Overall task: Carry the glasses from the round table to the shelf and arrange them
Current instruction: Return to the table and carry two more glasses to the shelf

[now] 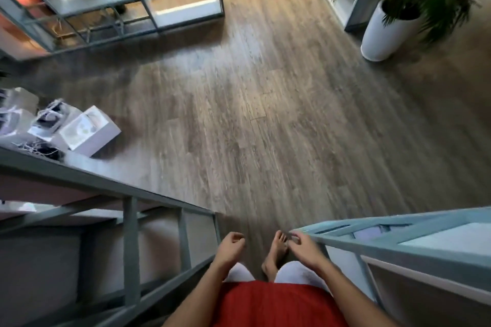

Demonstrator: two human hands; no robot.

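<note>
Hanging loosely curled, left hand (pixel 230 245) and right hand (pixel 303 247) are seen grasping nothing, right fingertips (pixel 293 236) just beside the blue shelf frame (pixel 372 221).

One wide-angle view, worn on the head, looks steeply down and slightly forward at the wooden floor (pixel 252 114). The bare foot (pixel 277 249) lies close below the lens, near the bottom edge. A grey shelf frame (pixel 130 247) and a blue shelf frame (pixel 372 233) flank the foot, and a white planter (pixel 385 34) stands far beyond it, upper right
</note>
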